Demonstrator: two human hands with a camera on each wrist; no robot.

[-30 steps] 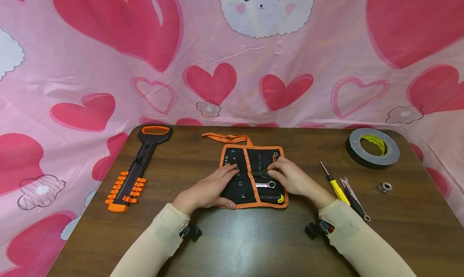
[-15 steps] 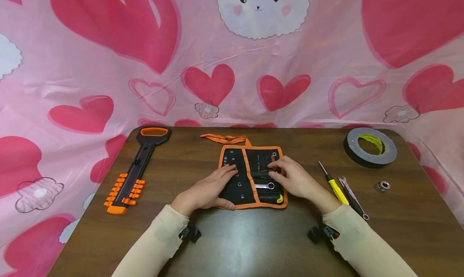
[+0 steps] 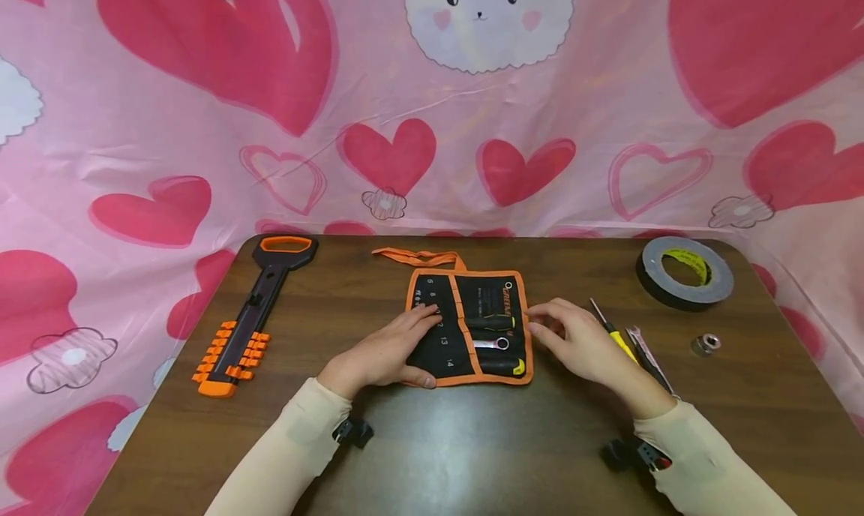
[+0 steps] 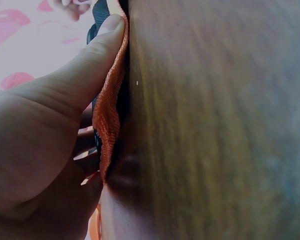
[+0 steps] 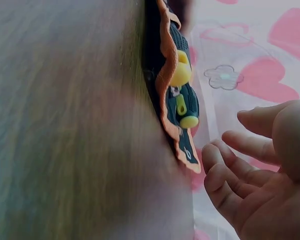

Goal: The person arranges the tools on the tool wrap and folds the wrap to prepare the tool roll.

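Note:
A black tool pouch (image 3: 450, 352) with orange edging lies unrolled on the table. My left hand (image 3: 385, 353) rests on its numbered left half, fingers extended and thumb along the near edge, as the left wrist view also shows. In the pouch's right pockets sit a combination wrench (image 3: 491, 344) and two black handles with yellow ends, one a lower handle (image 3: 496, 366) and one an upper handle (image 3: 491, 322). My right hand (image 3: 580, 343) is beside the pouch's right edge, holding nothing, with fingers loosely bent. In the right wrist view, that hand (image 5: 260, 175) is apart from the pouch.
To the right, partly behind my right hand, lie a yellow-handled screwdriver (image 3: 621, 344) and a wrench (image 3: 640, 341). A metal socket (image 3: 706, 344) and a roll of tape (image 3: 721, 283) are farther right. A black rack with orange clips (image 3: 268, 280) lies left. An orange strap (image 3: 418, 258) trails behind the pouch.
My right hand has drawn back rightward from the upper pocket to beyond the pouch's edge, uncovering the upper handle and orange lettering. The left hand has stayed in place.

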